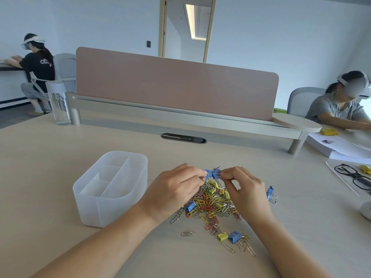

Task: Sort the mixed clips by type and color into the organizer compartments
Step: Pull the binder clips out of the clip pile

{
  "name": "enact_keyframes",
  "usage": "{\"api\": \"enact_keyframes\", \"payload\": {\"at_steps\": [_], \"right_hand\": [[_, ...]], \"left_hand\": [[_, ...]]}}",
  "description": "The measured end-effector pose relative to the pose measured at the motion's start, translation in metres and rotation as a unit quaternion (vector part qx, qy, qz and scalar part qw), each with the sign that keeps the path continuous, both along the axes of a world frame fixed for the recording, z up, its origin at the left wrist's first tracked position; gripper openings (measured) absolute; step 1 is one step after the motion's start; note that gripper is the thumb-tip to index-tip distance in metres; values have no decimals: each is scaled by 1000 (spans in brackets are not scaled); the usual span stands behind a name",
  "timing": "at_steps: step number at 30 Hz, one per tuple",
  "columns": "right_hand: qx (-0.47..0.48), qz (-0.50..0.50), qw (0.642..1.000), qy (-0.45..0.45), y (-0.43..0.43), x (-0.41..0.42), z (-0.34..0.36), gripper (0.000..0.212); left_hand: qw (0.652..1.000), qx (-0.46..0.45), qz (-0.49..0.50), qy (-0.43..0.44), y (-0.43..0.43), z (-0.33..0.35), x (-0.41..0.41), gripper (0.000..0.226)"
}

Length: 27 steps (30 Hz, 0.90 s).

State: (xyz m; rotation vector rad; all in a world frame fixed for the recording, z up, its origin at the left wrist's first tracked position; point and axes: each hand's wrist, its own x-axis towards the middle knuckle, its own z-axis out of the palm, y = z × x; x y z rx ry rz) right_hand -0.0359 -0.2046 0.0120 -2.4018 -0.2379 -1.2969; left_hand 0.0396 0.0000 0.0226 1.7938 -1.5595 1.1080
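Observation:
A mixed pile of clips (212, 201) lies on the table: coloured and silver paper clips with yellow and blue binder clips among them. My left hand (174, 189) pinches one blue binder clip (208, 174) above the pile's far edge. My right hand (245, 189) pinches a second blue binder clip (216, 173) that touches the first. A translucent white organizer (90, 197) with several compartments stands left of the pile; its compartments look empty. Loose blue clips lie at the right (270, 192) and near front (234, 236), beside a yellow binder clip (222, 236).
A clear water bottle (59, 103) stands at the back left by the pink desk divider (176, 83). Black glasses (355, 177) and a paper stack (339, 149) lie at the right. Two other people sit at neighbouring desks.

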Motion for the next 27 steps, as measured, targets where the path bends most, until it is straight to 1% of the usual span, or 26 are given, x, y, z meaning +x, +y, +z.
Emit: {"api": "enact_keyframes", "payload": {"at_steps": [4, 5, 6, 7, 8, 10, 11, 13, 15, 16, 17, 18, 19, 20, 21, 23, 24, 27], "right_hand": [[11, 7, 1000, -8, 2, 0, 0, 14], [31, 13, 999, 1, 2, 0, -1, 14], [72, 19, 997, 18, 3, 0, -2, 13], [135, 24, 989, 50, 4, 0, -3, 12], [214, 29, 972, 94, 4, 1, -2, 12], [375, 69, 908, 172, 4, 4, 0, 11], [435, 96, 875, 189, 2, 5, 0, 10], [519, 147, 817, 203, -2, 6, 2, 13], [582, 194, 759, 216, -4, 6, 3, 16], [600, 208, 740, 221, -5, 5, 4, 16], [608, 214, 731, 226, -7, 5, 6, 15], [605, 216, 731, 228, -9, 3, 9, 15], [596, 213, 740, 226, -12, 1, 13, 15], [578, 200, 761, 216, -16, -2, 18, 14], [554, 174, 790, 197, -22, -6, 22, 11], [502, 96, 848, 139, -40, -16, 30, 3], [481, 61, 867, 112, -51, -21, 31, 1], [441, -35, 893, 76, -86, -40, 24, 7]], "left_hand": [[1000, -10, 11, -13, 1, 2, -1, 6], [1000, -20, 14, -7, 1, 2, -1, 7], [999, -31, 18, 6, 0, 2, 0, 8], [999, -42, 21, 26, 0, 2, 1, 10], [997, -55, 24, 53, 0, 1, 2, 10], [988, -85, 34, 126, -1, -2, 3, 8], [979, -102, 38, 170, -2, -3, 2, 8], [957, -134, 36, 256, -5, -4, -1, 11], [938, -153, 24, 310, -9, -3, -4, 13], [932, -157, 19, 326, -12, -2, -6, 13], [926, -158, 15, 342, -14, -1, -7, 13], [920, -155, 12, 361, -17, 1, -9, 13], [913, -149, 9, 380, -20, 3, -10, 12], [907, -139, 10, 397, -24, 5, -11, 11], [903, -126, 13, 412, -30, 8, -12, 11], [896, -97, 17, 433, -44, 14, -12, 9], [891, -85, 19, 445, -52, 18, -12, 8], [870, -57, 26, 489, -83, 27, -13, 5]]}}
